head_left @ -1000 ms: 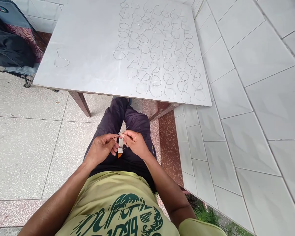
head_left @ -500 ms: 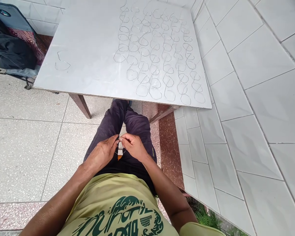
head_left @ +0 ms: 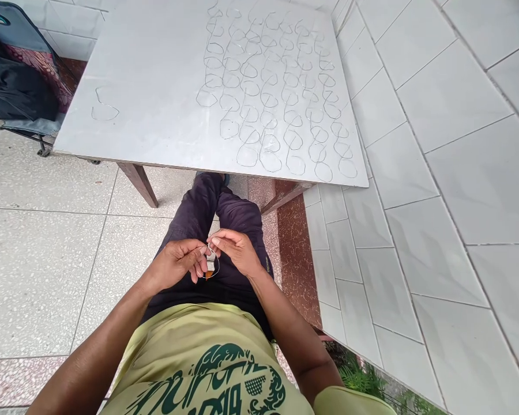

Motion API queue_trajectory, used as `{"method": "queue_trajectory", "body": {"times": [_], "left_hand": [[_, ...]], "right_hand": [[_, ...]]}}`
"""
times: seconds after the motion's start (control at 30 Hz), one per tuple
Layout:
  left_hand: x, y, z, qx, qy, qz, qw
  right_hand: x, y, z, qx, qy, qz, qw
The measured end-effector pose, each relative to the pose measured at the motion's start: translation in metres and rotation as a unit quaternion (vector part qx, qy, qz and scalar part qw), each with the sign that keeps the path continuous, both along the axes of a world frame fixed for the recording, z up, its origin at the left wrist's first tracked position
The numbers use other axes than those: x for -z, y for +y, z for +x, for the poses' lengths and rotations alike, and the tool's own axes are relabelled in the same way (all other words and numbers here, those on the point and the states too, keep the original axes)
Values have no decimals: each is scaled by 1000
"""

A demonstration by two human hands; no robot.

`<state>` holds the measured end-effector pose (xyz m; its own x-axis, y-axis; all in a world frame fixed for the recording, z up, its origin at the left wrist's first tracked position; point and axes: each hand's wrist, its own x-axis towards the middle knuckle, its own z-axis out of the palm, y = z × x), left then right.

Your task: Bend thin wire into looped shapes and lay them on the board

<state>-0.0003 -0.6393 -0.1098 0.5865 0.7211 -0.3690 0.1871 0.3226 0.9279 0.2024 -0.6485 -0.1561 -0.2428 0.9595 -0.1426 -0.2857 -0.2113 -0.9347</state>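
Over my lap, both hands meet at a thin wire loop [head_left: 218, 266]. My left hand [head_left: 182, 262] pinches the wire between thumb and index finger, its other fingers loosely curled. From the other side, my right hand [head_left: 233, 251] pinches the same wire close to the left fingertips. The loop hangs below the fingers, with part of it hidden behind my left hand. A small orange thing [head_left: 209, 274] shows beneath the loop; I cannot make out what it is.
Ahead stands a white table [head_left: 147, 75] with many bent wire loops [head_left: 271, 161] in rows on its right side. One bent wire [head_left: 105, 112] lies at its left. A tiled wall [head_left: 415, 173] borders the right. A seated person's dark-clothed leg [head_left: 17, 86] shows at the left on a folding chair [head_left: 23, 26].
My left hand has turned, so its fingers now show below the thumb. More of the wire loop is visible between the hands. The view has shifted slightly.
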Motion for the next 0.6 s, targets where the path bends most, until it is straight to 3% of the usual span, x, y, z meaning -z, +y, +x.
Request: {"method": "queue_trajectory", "body": {"times": [0.17,0.5,0.6], "left_hand": [[-1,4,-4,24,-44,-85,995],[0,4,-5,25,-32,-148,988],[3,2,-1,-13,-16,-137,990]], "right_hand": [[1,-1,-5,39,61,3,997],[14,-6,-20,113,65,-41,991],[12,-2,-20,129,74,-58,987]]}}
